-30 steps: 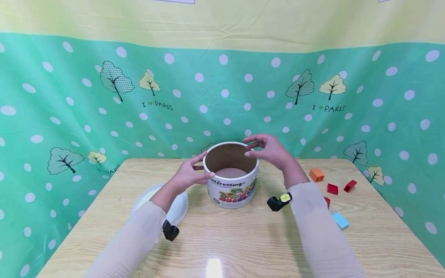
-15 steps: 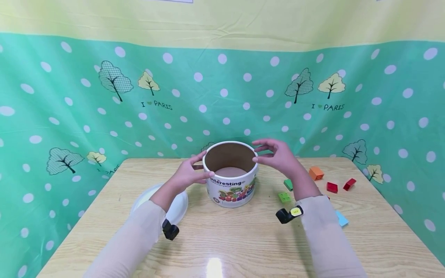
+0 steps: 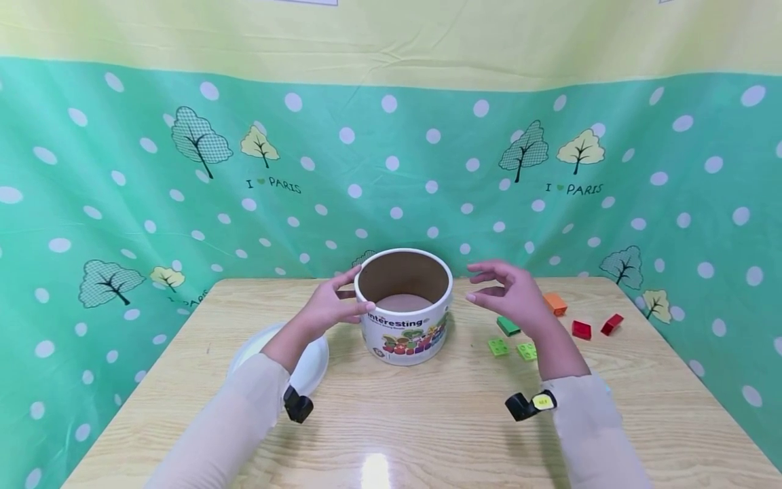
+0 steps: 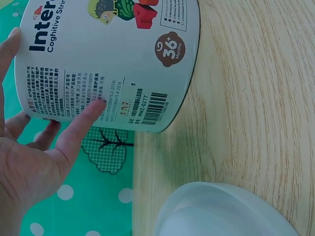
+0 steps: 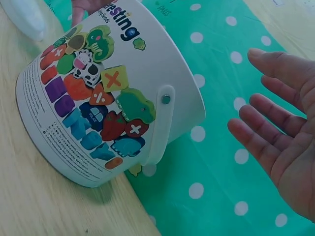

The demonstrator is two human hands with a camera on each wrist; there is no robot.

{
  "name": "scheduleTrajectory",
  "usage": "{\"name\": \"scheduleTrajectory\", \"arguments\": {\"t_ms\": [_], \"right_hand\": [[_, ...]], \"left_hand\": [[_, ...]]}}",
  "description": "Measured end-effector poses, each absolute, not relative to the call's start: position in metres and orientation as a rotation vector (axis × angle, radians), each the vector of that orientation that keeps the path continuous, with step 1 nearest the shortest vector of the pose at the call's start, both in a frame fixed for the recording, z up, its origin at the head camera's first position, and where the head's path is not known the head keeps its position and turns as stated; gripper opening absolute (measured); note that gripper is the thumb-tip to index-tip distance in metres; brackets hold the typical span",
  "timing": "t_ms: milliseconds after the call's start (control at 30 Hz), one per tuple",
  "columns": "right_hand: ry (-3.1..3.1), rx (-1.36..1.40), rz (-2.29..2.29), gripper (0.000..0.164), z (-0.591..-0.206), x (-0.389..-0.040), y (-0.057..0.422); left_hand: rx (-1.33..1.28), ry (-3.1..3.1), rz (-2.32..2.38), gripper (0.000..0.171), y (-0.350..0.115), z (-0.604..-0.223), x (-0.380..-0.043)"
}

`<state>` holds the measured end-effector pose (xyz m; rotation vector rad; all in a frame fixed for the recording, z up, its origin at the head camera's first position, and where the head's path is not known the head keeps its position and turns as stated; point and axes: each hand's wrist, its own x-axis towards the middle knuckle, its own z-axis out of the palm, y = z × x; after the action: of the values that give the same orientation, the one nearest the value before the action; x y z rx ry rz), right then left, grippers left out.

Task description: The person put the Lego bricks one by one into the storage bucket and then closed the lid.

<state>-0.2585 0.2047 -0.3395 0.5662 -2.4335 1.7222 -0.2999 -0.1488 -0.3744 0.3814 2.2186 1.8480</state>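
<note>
A white toy bucket with a printed label stands upright and uncovered near the table's back, its brown inside and bottom showing. My left hand rests against its left side, fingers and thumb spread just below the rim. In the left wrist view, the thumb lies along the label. To the right of the bucket, my right hand hovers in the air, apart from it, with nothing in its relaxed fingers. The right wrist view shows the bucket's white handle hanging down its side.
A round white lid lies on the table beneath my left forearm. To the right are a dark green brick, light green bricks, an orange brick and red bricks. A polka-dot curtain hangs behind.
My right hand has moved right and down, from over the bucket's right rim to apart from it, uncovering green bricks. My left hand has stayed at the bucket, which stands where it was.
</note>
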Motion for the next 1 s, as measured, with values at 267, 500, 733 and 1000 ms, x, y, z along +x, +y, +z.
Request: {"name": "scheduleTrajectory", "arguments": {"t_ms": [267,500,733,1000], "right_hand": [[-2.423,0.543,1.645,0.049,-0.344,-0.245,0.215],[-2.405,0.521,1.523,0.045,-0.351,-0.233,0.227],[-2.444,0.534,1.52,0.049,-0.359,-0.222,0.247],[-2.461,0.476,1.495,0.05,-0.364,-0.21,0.262]], "left_hand": [[0.374,2.21,1.862,0.092,-0.147,-0.374,-0.3],[0.375,2.211,1.862,0.092,-0.149,-0.376,-0.301],[0.382,2.207,1.864,0.091,-0.148,-0.376,-0.301],[0.378,2.203,1.865,0.092,-0.149,-0.376,-0.301]]}}
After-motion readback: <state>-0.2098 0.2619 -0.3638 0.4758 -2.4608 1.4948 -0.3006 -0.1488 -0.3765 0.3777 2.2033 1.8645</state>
